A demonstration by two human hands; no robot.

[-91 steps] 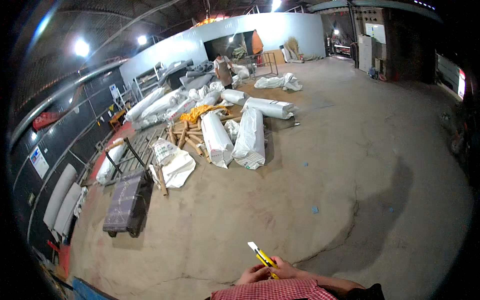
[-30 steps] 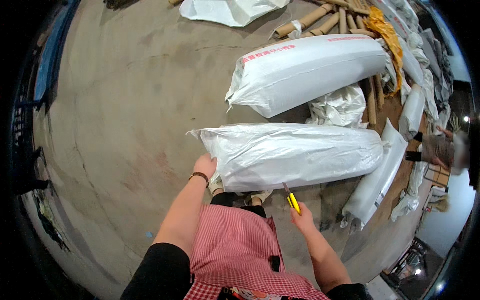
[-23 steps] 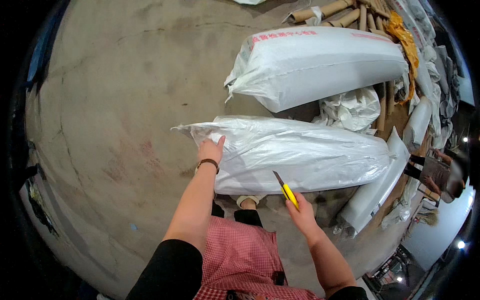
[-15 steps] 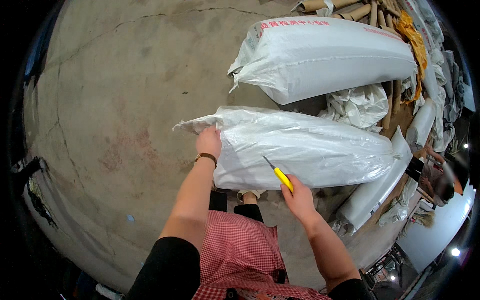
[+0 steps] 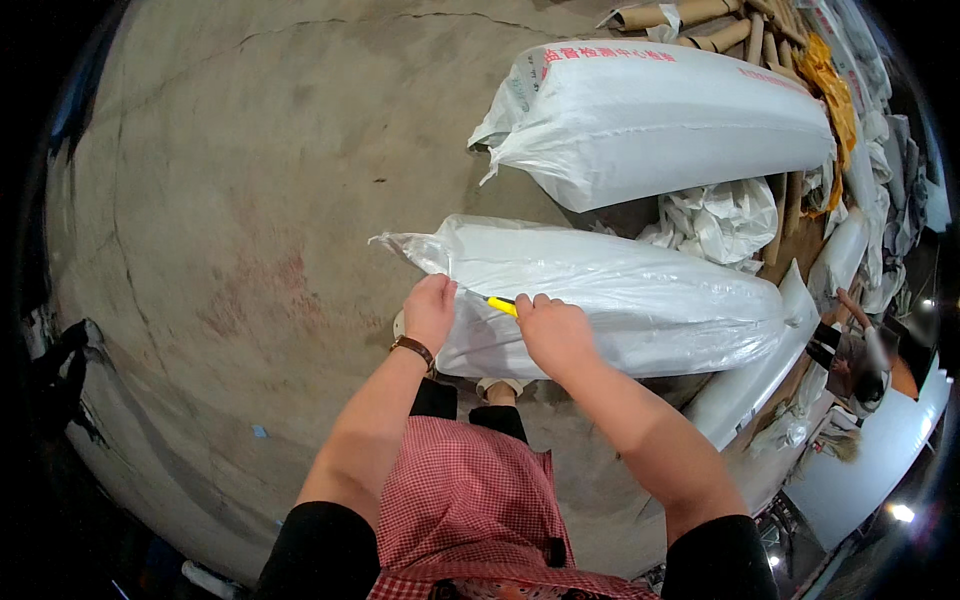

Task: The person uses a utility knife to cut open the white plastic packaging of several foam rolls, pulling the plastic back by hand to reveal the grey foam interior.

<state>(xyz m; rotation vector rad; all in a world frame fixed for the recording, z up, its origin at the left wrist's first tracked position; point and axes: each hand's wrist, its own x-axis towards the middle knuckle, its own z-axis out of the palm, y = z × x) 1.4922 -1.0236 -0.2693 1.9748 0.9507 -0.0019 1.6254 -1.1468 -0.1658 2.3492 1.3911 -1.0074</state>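
Your left hand [image 5: 430,315] is closed on the loose end of a long, shiny white plastic sack [image 5: 620,290], which lies bulging on the grey concrete floor [image 5: 250,170] from your 11 to 2 o'clock. Your right hand [image 5: 556,335] is wrapped around a slim yellow-and-black utility knife [image 5: 503,306], its blade pointing to 10 o'clock, near your left fingers. A bulky white sack with red print [image 5: 690,125] lies beyond, at 1 o'clock.

With our left grip [image 5: 430,312] we are pinching one end of a white bundle [image 5: 620,290], while our right grip [image 5: 556,336] is holding a yellow cutter [image 5: 502,306] over it. A second, printed bundle [image 5: 680,130] is lying beyond on the floor [image 5: 330,150].
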